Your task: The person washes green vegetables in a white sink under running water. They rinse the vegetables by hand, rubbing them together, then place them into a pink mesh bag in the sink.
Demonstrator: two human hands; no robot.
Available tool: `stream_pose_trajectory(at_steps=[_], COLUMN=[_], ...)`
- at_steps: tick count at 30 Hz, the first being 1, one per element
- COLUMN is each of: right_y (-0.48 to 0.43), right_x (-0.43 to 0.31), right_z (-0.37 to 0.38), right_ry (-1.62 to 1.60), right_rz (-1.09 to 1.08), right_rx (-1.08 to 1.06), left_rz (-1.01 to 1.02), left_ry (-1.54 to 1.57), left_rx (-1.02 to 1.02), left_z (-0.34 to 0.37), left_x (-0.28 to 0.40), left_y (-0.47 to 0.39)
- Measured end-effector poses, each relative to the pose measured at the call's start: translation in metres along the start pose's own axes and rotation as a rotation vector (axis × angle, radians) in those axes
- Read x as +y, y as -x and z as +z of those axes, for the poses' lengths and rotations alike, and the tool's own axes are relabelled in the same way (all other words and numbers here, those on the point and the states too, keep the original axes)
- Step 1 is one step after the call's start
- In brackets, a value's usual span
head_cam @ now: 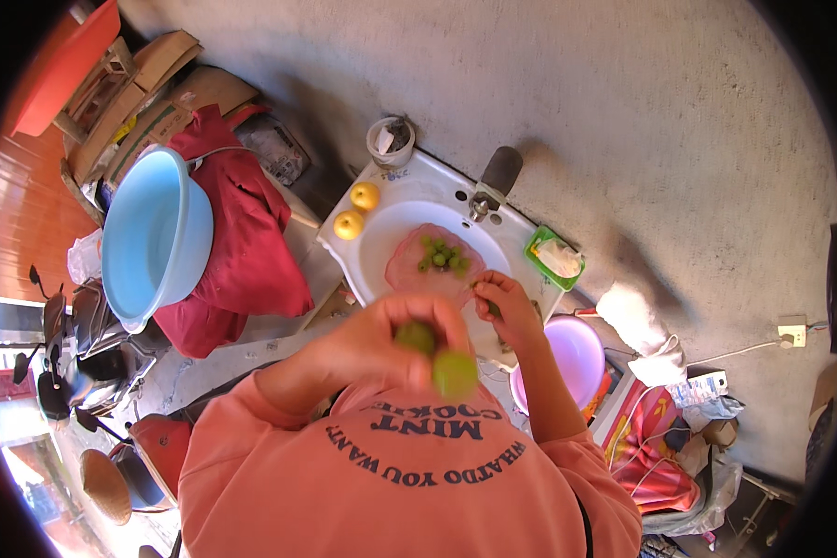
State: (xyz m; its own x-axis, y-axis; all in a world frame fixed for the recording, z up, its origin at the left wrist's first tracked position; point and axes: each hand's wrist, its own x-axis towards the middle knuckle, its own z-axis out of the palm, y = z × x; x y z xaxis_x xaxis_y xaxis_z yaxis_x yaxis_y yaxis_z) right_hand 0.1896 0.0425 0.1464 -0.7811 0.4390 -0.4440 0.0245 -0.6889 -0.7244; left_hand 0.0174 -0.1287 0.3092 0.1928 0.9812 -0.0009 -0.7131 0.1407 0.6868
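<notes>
My left hand [390,342] is raised close to the camera, its fingers curled around a green grape [416,337]. A second, brighter green grape [455,374] shows blurred at its fingertips. Lower down, my right hand [509,307] is beside the rim of a pink translucent bowl [408,261], pinching a small green grape [493,308] that its fingers partly hide. Several green grapes [441,257] are in the bowl, which sits inside a white ceramic washbasin [371,240]. Two yellow apples or pears [349,224] rest on the basin's left ledge.
A faucet [481,208] stands at the basin's back edge. On the right ledge is a green soap dish [566,279]; a small white tub [390,142] is at the back corner. A blue plastic basin [150,237] leans on red cloth [244,279] at left. Below right is a purple basin [575,359].
</notes>
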Motion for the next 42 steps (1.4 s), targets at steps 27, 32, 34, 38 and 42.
stream_pose_trajectory(at_steps=[27,32,34,38,42], right_y=[-0.040,-0.051,-0.057,-0.059,-0.064], right_x=[0.018,0.025,0.028,0.026,0.025], right_z=[-0.021,-0.021,-0.027,-0.020,-0.006], right_ry=[-0.433,-0.400,-0.408,-0.491,-0.437], right_rz=[0.247,0.271,0.294,0.323,0.303], right_rx=[0.118,0.082,0.094,-0.015,-0.117], left_rz=[0.146,0.052,0.049,-0.018,-0.047], left_ry=[0.640,0.584,0.626,0.590,0.383], left_rx=[0.602,0.709,0.766,0.805,0.806], left_z=[-0.154,-0.188,-0.193,-0.194,-0.157], left_x=[-0.100,-0.138,-0.145,-0.151,-0.140], left_y=[-0.043,-0.038,-0.038,-0.029,-0.027])
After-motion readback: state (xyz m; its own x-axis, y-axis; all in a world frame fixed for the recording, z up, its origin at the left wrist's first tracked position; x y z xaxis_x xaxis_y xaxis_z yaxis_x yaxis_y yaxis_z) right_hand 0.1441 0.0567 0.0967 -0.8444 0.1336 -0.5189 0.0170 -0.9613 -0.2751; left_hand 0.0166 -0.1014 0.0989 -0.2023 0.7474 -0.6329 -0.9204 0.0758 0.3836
